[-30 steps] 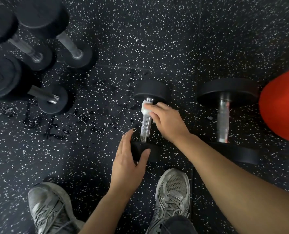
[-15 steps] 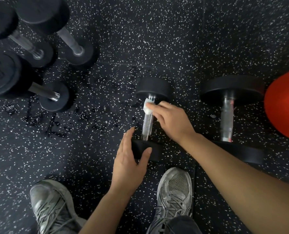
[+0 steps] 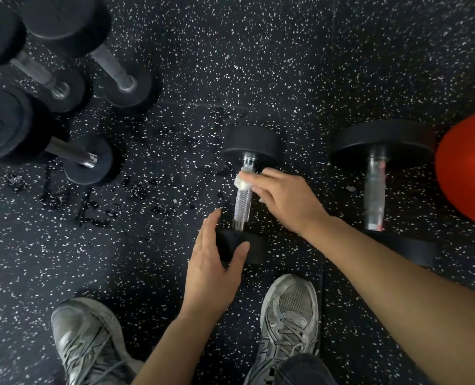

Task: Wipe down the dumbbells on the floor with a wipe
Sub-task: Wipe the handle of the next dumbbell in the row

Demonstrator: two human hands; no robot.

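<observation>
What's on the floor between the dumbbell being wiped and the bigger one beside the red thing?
Head view: mostly bare speckled floor, plus one small pale scrap.

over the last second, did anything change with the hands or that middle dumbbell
Little changed. The right hand keeps the wipe pressed on the upper handle of the middle dumbbell, shifted only slightly. The left hand still steadies its near head. The view drifted a bit; nothing was let go.

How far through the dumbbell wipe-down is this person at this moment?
Nothing reads as clearly finished. In hand: the right hand presses the wipe on the small dumbbell near its far end, while the left hand steadies its near head. Left: the larger dumbbell and the three dumbbells at upper left.
</observation>
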